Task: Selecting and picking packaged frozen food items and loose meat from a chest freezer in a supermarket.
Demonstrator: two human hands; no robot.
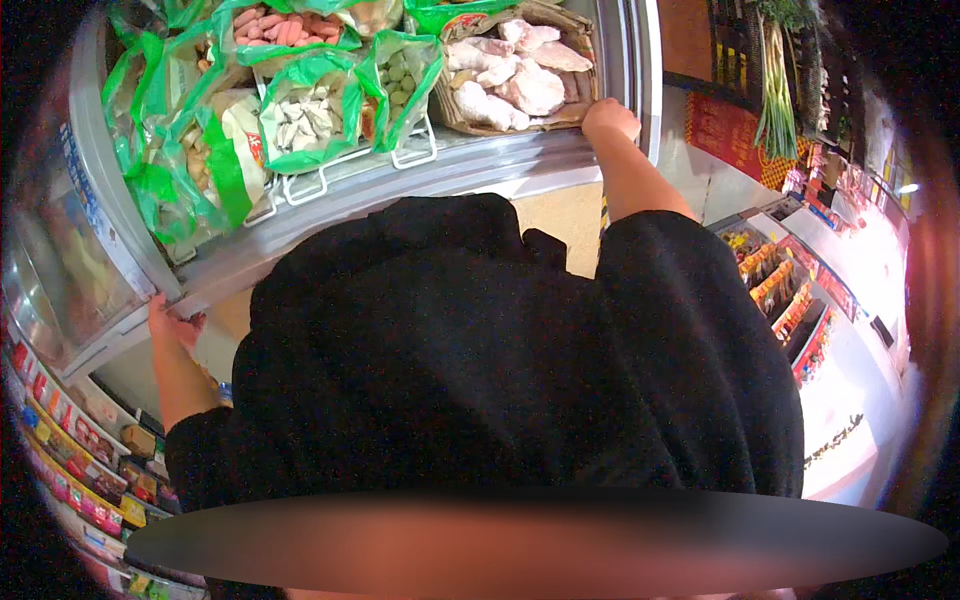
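Observation:
An open chest freezer (517, 150) with a metal rim stands before me. My right hand (613, 120) is curled at its front right corner, against a cardboard box (457, 124) of frozen chicken legs (510, 71). Its fingertips are hidden, so whether it grips the box or the rim is unclear. My left hand (174, 321) touches the freezer's front left edge, by the frame of a glass lid (82, 270); part of its fingers is hidden. Between my arms lie green-edged plastic bags holding whitish frozen pieces (307, 124), green balls (396, 81) and pink sausages (285, 28).
White wire baskets (304, 191) line the freezer's inner front wall. Shelves of packaged goods (82, 457) stand at lower left. To the right are a compartmented display (780, 285) and a hanging bunch of green onions (776, 90). My black top fills the lower middle.

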